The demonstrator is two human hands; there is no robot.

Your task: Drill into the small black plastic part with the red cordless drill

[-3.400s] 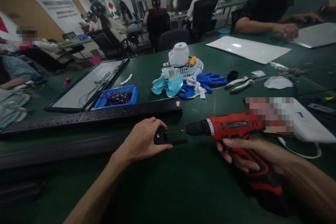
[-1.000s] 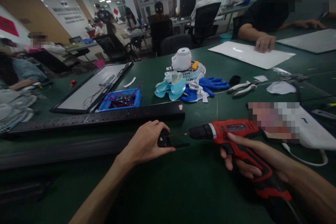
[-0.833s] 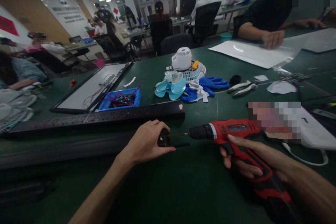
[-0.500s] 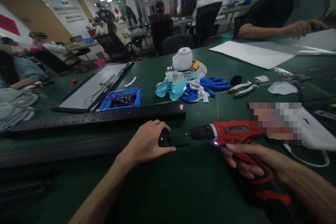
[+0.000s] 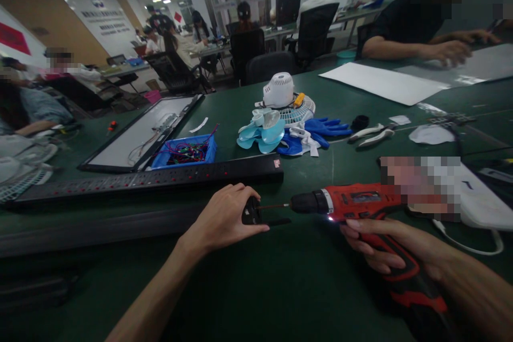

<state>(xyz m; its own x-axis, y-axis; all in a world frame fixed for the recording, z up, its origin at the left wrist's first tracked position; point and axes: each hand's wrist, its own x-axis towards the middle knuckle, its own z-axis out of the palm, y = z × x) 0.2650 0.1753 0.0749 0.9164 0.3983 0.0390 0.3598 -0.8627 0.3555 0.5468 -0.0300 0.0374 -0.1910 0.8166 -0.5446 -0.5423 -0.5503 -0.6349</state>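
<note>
My left hand [image 5: 228, 214] is wrapped around the right end of a long black bar [image 5: 120, 230] lying on the green table. Its thumb presses along the near side of the dark end piece [image 5: 251, 210]. In my right hand [image 5: 385, 246] is a red and black cordless drill [image 5: 356, 200], held by the grip with its light on. The drill's thin bit [image 5: 276, 206] points left and reaches to the bar's end face. Whether its tip sits in a screw there is too small to tell. Behind the bar lies a black power strip [image 5: 240, 171] with red switches.
A blue bin [image 5: 184, 151] of wires stands beside a framed panel [image 5: 132, 133]. Fan parts [image 5: 262, 131], blue gloves [image 5: 326, 127] and pliers [image 5: 372, 133] lie farther back. A white power bank-like box [image 5: 481, 197] is right. Across the table, a co-worker's hands [image 5: 449, 53] touch a sheet.
The drill and my right hand have shifted very slightly to the right. My left hand stays in place. The co-worker's hand has moved left and down over the clear sheet.
</note>
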